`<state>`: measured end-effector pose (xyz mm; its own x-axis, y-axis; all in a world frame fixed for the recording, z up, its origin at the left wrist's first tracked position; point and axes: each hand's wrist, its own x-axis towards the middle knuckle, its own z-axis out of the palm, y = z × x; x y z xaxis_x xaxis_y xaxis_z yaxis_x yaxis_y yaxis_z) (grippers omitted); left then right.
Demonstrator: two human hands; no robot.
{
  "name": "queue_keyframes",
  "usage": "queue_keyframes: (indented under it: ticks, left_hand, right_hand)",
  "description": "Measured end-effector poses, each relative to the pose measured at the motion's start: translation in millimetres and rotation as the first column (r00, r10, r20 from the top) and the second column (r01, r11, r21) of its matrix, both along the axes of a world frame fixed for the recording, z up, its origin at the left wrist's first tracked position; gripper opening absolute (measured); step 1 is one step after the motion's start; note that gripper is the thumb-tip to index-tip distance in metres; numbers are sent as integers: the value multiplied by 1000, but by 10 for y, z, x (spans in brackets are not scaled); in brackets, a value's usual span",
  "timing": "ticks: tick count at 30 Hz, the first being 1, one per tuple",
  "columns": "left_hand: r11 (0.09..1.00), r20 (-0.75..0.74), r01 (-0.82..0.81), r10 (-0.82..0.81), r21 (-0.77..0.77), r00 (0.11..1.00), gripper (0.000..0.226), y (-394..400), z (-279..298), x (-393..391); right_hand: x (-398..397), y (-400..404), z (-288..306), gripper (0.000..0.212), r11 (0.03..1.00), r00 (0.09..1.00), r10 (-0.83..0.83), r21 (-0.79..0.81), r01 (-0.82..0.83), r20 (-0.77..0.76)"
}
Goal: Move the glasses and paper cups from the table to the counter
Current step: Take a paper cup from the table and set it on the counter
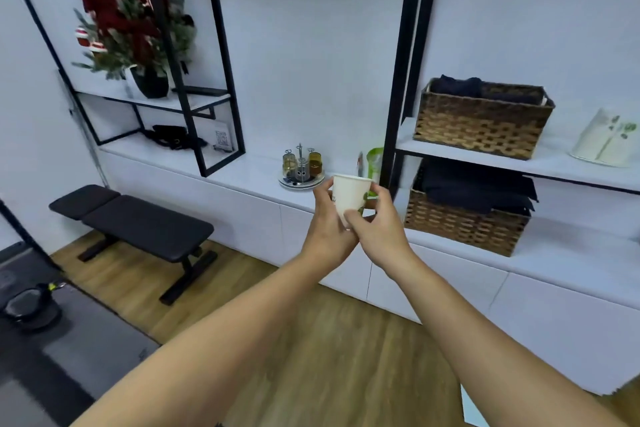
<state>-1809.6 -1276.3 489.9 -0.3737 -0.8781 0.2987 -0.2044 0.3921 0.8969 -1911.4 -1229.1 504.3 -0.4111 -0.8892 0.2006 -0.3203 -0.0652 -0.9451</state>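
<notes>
We hold the cup [350,196] in both hands, left [327,222] and right [379,225], gently by its sides, since it looks light and easy to squash.

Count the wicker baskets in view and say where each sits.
2. One basket stands on the right-hand shelf; the other basket sits below it on the counter. None looks hidden.

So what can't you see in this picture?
- Inside of the paper cup: head view, rim faces away.
- Cup's print: covered by the left hand and right hand.
- Jar contents on the round tray: too small.
- The table: out of view.
</notes>
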Motion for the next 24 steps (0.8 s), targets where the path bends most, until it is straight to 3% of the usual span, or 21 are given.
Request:
queue_keyframes:
  ticks: [12, 17, 24]
  left_hand:
    - [996, 25, -67, 69, -54, 997, 63, -2568, -48, -313]
    - [995, 76, -93, 96, -40, 992, 62, -3491, -123, -181]
    - [975, 126, -211, 218, -65, 968, 69, -4799, -356, -12]
  right_hand:
    - [-532, -2682, -38, 49, 999, 998, 50, 6, -50, 40]
    - [-514, -3567, -105, 21, 994, 982, 88, 55, -98, 165]
    - [-471, -4915, -221, 32, 982, 977, 130, 113, -150, 167]
